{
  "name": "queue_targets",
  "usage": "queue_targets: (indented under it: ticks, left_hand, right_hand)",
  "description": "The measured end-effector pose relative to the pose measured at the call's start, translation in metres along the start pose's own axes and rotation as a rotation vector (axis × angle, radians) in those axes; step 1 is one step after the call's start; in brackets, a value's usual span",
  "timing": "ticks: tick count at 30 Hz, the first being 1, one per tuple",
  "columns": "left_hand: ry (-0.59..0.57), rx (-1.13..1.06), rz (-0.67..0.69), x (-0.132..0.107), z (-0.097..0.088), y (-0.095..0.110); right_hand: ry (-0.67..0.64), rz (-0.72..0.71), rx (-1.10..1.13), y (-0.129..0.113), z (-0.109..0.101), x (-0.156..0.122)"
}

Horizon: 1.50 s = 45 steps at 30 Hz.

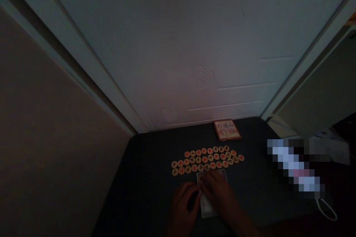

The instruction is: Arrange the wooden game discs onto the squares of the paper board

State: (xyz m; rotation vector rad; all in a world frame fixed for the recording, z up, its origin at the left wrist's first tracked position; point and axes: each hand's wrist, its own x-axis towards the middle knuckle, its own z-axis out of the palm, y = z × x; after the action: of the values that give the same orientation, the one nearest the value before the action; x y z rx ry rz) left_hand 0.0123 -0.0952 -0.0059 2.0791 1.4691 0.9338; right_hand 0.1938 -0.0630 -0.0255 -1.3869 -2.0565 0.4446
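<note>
left hand (183, 202): at sheet's left edge, fingers curled; grip too dark to tell
sheet (207, 210): white, flat on table, between both hands
right hand (219, 192): lies over sheet's far half; can't tell if it clamps it
discs (207, 159): three rows, just beyond the hands
box (226, 129): behind discs, near panel
table (144, 177): dark
room: dim, with a pale panel (194, 44) with hearts behind the table

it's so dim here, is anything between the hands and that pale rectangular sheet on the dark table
Nothing visible: the left hand and right hand touch the pale rectangular sheet. The rows of round wooden discs sit just beyond its far edge.
</note>
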Motion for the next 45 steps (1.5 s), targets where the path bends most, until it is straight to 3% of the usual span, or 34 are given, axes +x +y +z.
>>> queue_targets:
  ticks: [11, 21, 34, 40, 45]
  left_hand:
    - [-0.003, -0.019, -0.008, 0.000, 0.001, 0.001]
    - [0.001, -0.013, 0.000, 0.000, 0.001, 0.000]
    - [-0.006, -0.015, -0.009, -0.001, 0.003, -0.003]
    - [0.013, -0.022, -0.012, -0.001, 0.003, -0.003]
    - [0.029, -0.011, -0.003, -0.002, 0.004, -0.005]
  right_hand:
    - [0.008, 0.062, -0.045, -0.005, 0.000, 0.002]
    - [-0.064, 0.013, -0.033, 0.002, -0.004, 0.002]
    - [-0.044, 0.036, -0.032, -0.002, -0.004, 0.003]
    - [-0.034, -0.015, -0.052, 0.001, -0.025, -0.001]
    - [0.143, 0.006, -0.051, 0.032, -0.060, -0.022]
